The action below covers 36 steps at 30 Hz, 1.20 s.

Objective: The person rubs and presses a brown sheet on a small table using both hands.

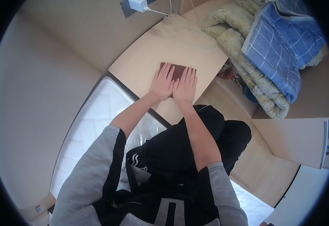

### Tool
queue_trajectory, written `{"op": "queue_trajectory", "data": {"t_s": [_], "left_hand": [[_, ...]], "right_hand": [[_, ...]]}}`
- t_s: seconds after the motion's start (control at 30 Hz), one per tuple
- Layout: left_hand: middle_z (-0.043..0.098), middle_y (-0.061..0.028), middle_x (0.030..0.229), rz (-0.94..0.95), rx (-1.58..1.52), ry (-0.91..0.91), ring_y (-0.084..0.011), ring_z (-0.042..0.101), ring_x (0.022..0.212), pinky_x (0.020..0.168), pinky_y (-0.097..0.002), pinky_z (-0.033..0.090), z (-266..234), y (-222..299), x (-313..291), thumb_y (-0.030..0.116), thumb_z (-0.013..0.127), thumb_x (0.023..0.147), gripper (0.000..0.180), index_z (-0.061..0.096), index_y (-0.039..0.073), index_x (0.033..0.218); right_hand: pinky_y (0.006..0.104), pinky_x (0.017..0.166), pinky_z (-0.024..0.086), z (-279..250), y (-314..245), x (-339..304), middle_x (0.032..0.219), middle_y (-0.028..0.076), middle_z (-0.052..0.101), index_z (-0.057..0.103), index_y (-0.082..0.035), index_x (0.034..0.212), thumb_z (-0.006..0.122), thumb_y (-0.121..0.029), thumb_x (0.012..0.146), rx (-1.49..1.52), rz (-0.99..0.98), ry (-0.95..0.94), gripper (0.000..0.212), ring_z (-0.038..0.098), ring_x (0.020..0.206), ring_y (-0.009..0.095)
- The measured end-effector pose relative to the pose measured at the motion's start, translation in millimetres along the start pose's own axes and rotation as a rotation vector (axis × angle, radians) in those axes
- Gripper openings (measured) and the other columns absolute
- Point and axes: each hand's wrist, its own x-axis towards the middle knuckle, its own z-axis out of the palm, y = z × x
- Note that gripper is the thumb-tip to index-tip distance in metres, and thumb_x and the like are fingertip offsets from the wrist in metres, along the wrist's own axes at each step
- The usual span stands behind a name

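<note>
A flat, dark brown rectangular piece (178,71) lies on the light wooden tabletop (138,60). It could be a notebook or a folded sheet; its kind does not show. My left hand (161,83) rests palm down on its left part, fingers stretched toward the far edge. My right hand (184,86) lies the same way on the right part, with the two thumbs close together in the middle. Both hands are open and flat, covering much of the brown piece.
A white charger (138,5) sits in a wall socket, its cable (189,40) trailing over the tabletop. Folded blue checked bedding (273,49) and a yellowish quilt (230,34) are piled at the right. A white mattress (92,113) lies at the left, beside the wall.
</note>
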Motion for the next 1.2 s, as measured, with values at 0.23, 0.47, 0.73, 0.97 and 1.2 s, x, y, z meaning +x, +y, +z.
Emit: {"op": "queue_trajectory", "data": {"t_s": [0.23, 0.47, 0.73, 0.97, 1.2], "left_hand": [[0.020, -0.0176, 0.151, -0.011, 0.034, 0.019, -0.0283, 0.016, 0.141, 0.115, -0.0430, 0.015, 7, -11, 39, 0.028, 0.036, 0.092, 0.060, 0.024, -0.002, 0.143], [0.020, -0.0167, 0.151, -0.046, 0.081, 0.000, -0.0264, 0.015, 0.142, 0.115, -0.0420, 0.013, 10, -11, 48, 0.030, 0.034, 0.093, 0.061, 0.023, -0.003, 0.143], [0.019, -0.0183, 0.152, -0.094, 0.054, 0.000, -0.0276, 0.015, 0.142, 0.116, -0.0423, 0.013, 10, 0, 27, 0.029, 0.034, 0.093, 0.062, 0.022, -0.005, 0.143], [0.021, -0.0214, 0.150, -0.052, 0.002, 0.008, -0.0308, 0.017, 0.141, 0.115, -0.0442, 0.015, 3, 15, -24, 0.028, 0.038, 0.092, 0.063, 0.022, -0.007, 0.142], [0.019, -0.0229, 0.150, -0.040, -0.052, -0.034, -0.0328, 0.016, 0.141, 0.114, -0.0457, 0.015, -9, 34, -78, 0.026, 0.039, 0.091, 0.063, 0.021, -0.008, 0.142]], "right_hand": [[0.0446, 0.115, 0.014, 8, 10, 40, 0.148, 0.022, 0.027, 0.027, 0.008, 0.140, 0.038, -0.028, 0.091, -0.025, -0.016, 0.000, 0.062, 0.019, 0.140, 0.033], [0.0435, 0.116, 0.011, 8, 11, 48, 0.150, 0.023, 0.022, 0.024, 0.008, 0.141, 0.037, -0.030, 0.091, 0.015, 0.012, -0.073, 0.065, 0.014, 0.142, 0.033], [0.0448, 0.115, 0.011, 4, 8, 24, 0.148, 0.026, 0.022, 0.025, 0.011, 0.140, 0.035, -0.032, 0.092, -0.037, 0.045, -0.037, 0.065, 0.015, 0.141, 0.035], [0.0475, 0.113, 0.015, -9, -2, -29, 0.146, 0.028, 0.026, 0.028, 0.013, 0.137, 0.040, -0.029, 0.091, 0.028, 0.048, 0.033, 0.064, 0.020, 0.139, 0.038], [0.0474, 0.114, 0.014, -25, -14, -85, 0.148, 0.027, 0.023, 0.027, 0.012, 0.139, 0.041, -0.031, 0.092, 0.022, 0.106, -0.048, 0.064, 0.017, 0.140, 0.037]]}}
